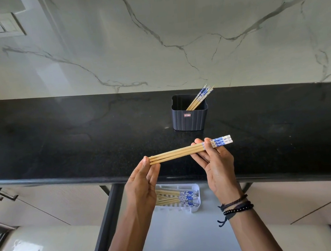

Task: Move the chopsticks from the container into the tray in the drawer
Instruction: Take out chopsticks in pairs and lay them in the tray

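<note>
Three slim, pale wooden chopsticks [176, 153], blue-patterned at one end, sit level over the glossy black counter [57, 138] — my right hand [215, 167] pinches the patterned end, my left hand [141, 182], fingers straight, butts the tips. More stand in the ribbed container [189, 120] and lie in the white tray [197, 191].

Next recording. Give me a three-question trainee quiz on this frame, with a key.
1. True or false: the dark ribbed plastic container on the black stone counter is empty.
2. The bundle of wooden chopsticks with blue-patterned ends is: A) upright in the container; B) held roughly level between both hands; C) lying in the drawer.
3. Fill in: the patterned ends sit in the grip of the ____ hand.
Key: 1 false, leaning chopsticks remain in it. 2 B. 3 right hand; the left hand touches the plain tips.
</note>
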